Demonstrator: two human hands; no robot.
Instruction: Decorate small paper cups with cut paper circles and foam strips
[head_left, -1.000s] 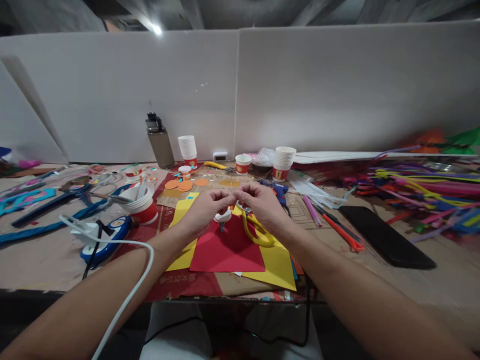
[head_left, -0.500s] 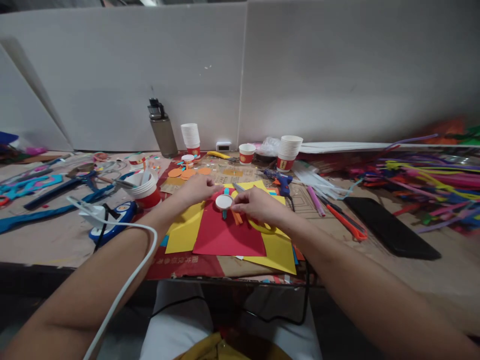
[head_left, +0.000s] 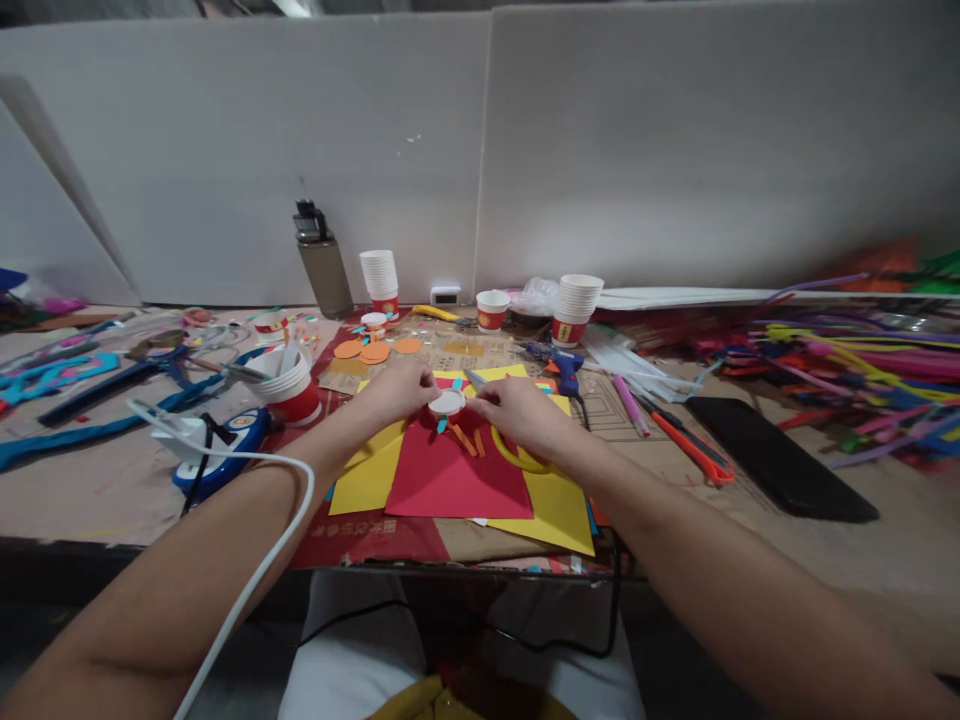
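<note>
A small white round piece (head_left: 448,402), like a cut-off paper cup bottom, has blue paper tabs and an orange strip sticking out at its edge. My left hand (head_left: 405,388) pinches it at its left rim. The fingers of my right hand (head_left: 510,408) are closed at its right rim. Beneath is a sheet of red paper (head_left: 457,490) on top of yellow paper (head_left: 559,515). A loose orange strip (head_left: 479,442) lies on the red sheet. Yellow-handled scissors (head_left: 517,460) lie partly hidden under my right hand.
Orange paper discs (head_left: 375,352) and a similar finished-looking piece (head_left: 373,320) lie behind. Stacked cups (head_left: 576,310), a glue gun (head_left: 562,368), a red-handled cutter (head_left: 694,448) and a phone (head_left: 780,455) are right. A white cable (head_left: 300,510) crosses my left forearm.
My left hand has moved right and down to the round piece. The piece has turned, its blue tabs shifting round, and an orange strip now shows below its rim.
</note>
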